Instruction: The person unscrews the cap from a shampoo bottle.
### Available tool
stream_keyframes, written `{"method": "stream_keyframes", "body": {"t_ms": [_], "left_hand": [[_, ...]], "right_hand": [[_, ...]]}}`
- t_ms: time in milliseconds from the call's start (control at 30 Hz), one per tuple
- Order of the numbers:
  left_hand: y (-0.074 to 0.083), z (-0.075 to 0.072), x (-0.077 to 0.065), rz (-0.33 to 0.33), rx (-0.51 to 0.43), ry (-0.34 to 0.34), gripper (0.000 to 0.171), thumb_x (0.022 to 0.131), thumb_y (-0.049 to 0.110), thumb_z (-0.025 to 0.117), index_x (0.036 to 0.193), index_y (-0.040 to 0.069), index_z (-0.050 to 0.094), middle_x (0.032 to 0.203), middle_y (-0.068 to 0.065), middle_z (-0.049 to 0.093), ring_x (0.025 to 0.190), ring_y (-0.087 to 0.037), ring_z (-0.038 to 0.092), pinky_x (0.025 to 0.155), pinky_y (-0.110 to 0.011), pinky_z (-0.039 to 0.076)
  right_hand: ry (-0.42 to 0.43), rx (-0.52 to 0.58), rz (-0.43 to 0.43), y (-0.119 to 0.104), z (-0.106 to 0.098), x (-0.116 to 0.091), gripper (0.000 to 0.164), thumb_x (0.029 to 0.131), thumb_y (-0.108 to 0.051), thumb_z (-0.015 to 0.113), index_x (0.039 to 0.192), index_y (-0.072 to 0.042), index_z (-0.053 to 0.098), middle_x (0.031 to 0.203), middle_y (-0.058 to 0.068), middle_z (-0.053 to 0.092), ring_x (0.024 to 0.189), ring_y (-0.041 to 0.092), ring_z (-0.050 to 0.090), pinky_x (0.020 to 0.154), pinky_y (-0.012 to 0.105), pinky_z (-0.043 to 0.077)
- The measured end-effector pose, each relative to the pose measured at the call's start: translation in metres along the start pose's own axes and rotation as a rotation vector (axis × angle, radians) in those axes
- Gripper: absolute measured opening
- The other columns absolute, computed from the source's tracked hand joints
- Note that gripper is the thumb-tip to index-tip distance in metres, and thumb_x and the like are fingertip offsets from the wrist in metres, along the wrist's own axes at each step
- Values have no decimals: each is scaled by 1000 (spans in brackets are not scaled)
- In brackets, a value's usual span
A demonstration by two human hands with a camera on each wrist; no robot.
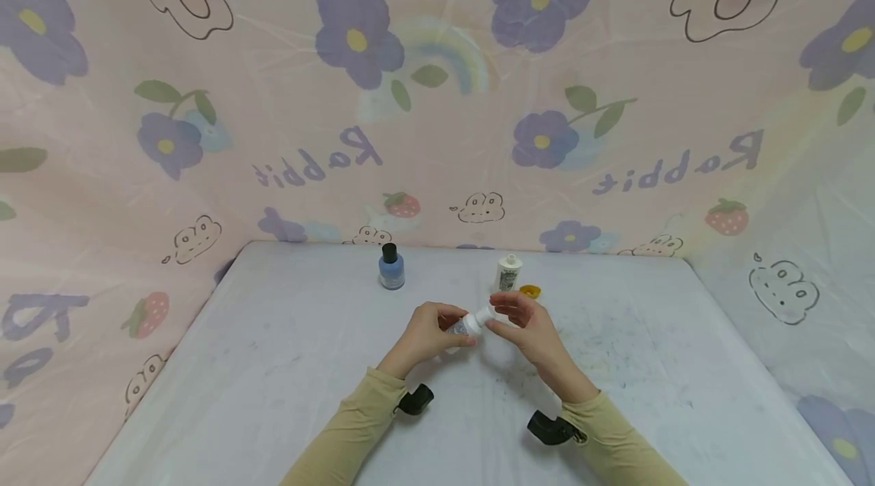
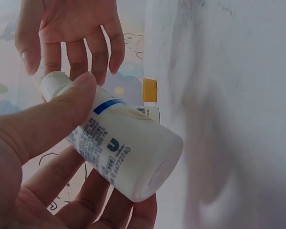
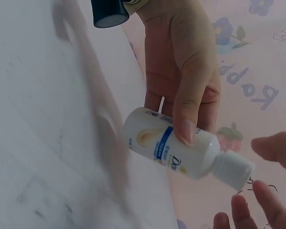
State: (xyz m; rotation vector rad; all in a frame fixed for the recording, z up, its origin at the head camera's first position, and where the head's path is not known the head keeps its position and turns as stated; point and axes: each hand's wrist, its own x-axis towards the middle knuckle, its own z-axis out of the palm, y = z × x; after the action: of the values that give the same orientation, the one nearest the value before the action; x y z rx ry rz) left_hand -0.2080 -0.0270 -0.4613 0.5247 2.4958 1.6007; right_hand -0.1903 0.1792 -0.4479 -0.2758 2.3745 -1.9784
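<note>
My left hand point(image 1: 425, 334) grips a small white Dove bottle point(image 3: 169, 145), thumb on one side and fingers round the other. The bottle lies tilted above the table, its white cap point(image 3: 232, 170) pointing toward my right hand point(image 1: 528, 328). Around the cap end, the right hand's fingers point(image 2: 77, 57) are spread and loosely bent. A gap shows between them and the cap in the right wrist view. The bottle's base and its printed back label show in the left wrist view.
Toward the back of the white table point(image 1: 287, 364) stand a blue bottle with a black cap point(image 1: 392, 272) and a white bottle with a narrow top point(image 1: 509, 272). A yellow cap point(image 1: 529, 291) lies beside the white one. Patterned cloth point(image 1: 437, 106) hangs behind.
</note>
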Motion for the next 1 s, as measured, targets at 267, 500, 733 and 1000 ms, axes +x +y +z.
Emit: {"method": "stream_keyframes", "body": {"t_ms": [267,500,733,1000], "left_hand": [[-2,2,3,7,11,27,34,70,19,87,101,13,75,97,4,69,84,-12,59,74,-31,50],[2,1,3,-2,0,22,34,71,17,87,102,12,74,100,2,69,86,-13,61,74,-32,51],[1,1,4,5,2,22,34,70,17,87,102,12,75,98,2,69,85,-12,61,73,-31,51],[0,0,4,-2,3,24,33,70,15,87,101,12,75,96,3,68,84,-12,60,72,-32,51]], "right_hand": [[73,-80,128,-2,5,4,49,81,-29,78,118,-3,59,118,13,60,113,27,54,100,47,38],[119,-49,174,-3,8,7,45,83,-31,76,113,-2,60,99,8,61,95,20,59,86,42,47],[119,-24,156,-3,7,6,39,84,-23,76,110,2,61,96,9,63,90,21,60,87,46,48],[88,-32,131,-4,5,4,38,85,-17,75,115,2,62,112,14,63,103,24,59,83,34,48]]}}
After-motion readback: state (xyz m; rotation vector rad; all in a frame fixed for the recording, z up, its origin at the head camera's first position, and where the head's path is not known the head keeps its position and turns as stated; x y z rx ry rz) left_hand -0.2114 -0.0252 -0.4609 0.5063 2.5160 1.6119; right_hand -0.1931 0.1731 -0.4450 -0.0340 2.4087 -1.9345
